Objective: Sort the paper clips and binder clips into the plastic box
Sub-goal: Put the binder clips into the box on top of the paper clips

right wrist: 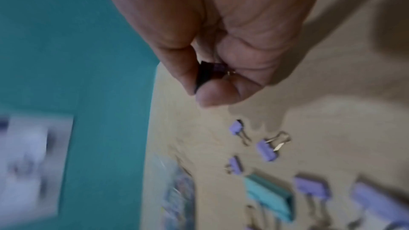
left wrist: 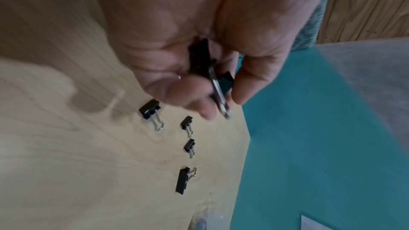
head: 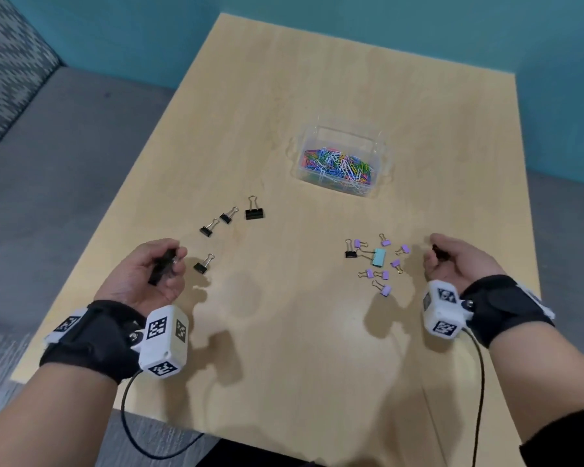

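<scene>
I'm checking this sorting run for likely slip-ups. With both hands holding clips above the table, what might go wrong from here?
1. The left hand holds black binder clips loosely, one by its wire handle; one may drop.
2. The clear plastic box already holds coloured paper clips, so binder clips tipped in could mix.
3. The right hand pinches a small dark clip above the purple binder clips; dropped, it could scatter them.

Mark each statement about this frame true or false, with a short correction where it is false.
1. The plastic box holds coloured paper clips. True.
2. The left hand is empty. False: it holds black binder clips.
3. A teal binder clip lies among the purple binder clips. True.
4. Binder clips already sit inside the box. False: none show there; only paper clips.
5. The right hand pinches a small dark clip. True.
</scene>
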A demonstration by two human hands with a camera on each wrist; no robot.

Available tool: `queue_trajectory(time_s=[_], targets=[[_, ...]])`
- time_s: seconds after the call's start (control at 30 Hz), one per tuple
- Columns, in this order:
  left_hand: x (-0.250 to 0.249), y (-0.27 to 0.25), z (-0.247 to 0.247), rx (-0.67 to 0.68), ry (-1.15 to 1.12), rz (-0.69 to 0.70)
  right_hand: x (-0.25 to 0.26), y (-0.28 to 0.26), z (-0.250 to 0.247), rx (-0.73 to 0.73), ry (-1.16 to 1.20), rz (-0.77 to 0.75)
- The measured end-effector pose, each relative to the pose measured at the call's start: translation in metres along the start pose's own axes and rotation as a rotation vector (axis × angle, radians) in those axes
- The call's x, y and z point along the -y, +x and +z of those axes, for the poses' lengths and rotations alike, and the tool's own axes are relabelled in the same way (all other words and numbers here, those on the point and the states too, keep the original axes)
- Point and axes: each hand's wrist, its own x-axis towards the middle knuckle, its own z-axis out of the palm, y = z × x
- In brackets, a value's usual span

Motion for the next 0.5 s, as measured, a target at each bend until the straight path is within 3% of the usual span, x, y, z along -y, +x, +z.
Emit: queue_trajectory(time_s=[0.07,0.13,0.2,0.27,0.33,0.43,0.5], targets=[[0.002,0.008,0.000,-0.093,0.185,0.028,0.001,-0.004,-0.005,0.035,0.212,0.058],[0.005,0.014,0.004,-0.197,0.577,0.165,0.000,-0.006,-0.006,0.074,0.261,0.060],[0.010,0.014,0.012,-0.272,1.054,0.307,-0.003,-0.008,-0.004,0.092,0.191,0.101],[0.013,0.014,0.021,-0.291,1.417,0.349,-0.006,-0.006,-0.001,0.060,0.043,0.100],[0.016,0.018,0.024,-0.291,1.610,0.352,-0.006,-0.006,0.007,-0.016,-0.285,-0.049],[0.021,0.026,0.024,-0.288,1.716,0.384,-0.008,-0.008,0.021,-0.164,-1.046,-0.368],[0.021,0.026,0.028,-0.268,1.763,0.381,-0.009,-0.006,0.029,-0.162,-1.367,-0.461]])
